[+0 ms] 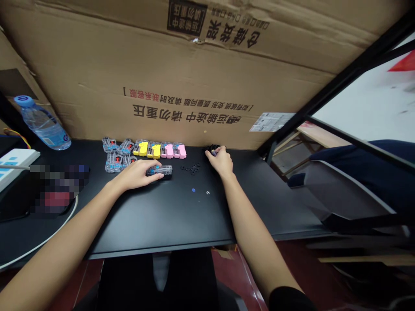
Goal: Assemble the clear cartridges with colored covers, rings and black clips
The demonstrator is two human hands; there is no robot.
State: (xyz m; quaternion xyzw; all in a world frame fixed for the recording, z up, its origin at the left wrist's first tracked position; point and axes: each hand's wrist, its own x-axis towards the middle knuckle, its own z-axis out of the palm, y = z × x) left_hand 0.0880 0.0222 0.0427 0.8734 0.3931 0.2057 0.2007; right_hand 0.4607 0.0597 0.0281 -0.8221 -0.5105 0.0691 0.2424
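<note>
My left hand [140,173] is closed round a small clear plastic gadget [166,169] with blue parts inside, held on its side at the black desk top. Close to the cardboard, my right hand [222,162] has its thumb and fingers bent together at a dark clump of small black pieces [213,147]. Something small and purplish shows by these fingertips, too small to name. Between the hands lie several small black rings [193,169]. Nearer me are a blue disc [193,190] and a small white piece [208,193].
Behind my left hand sit several clear gadgets [113,161] with red parts, yellow ones [154,150] and pink ones [167,150]. A water bottle [45,125], white box [16,166] and pale cable [61,231] are at left. A cardboard wall [194,77] closes the back; a black metal frame [272,149] stands right.
</note>
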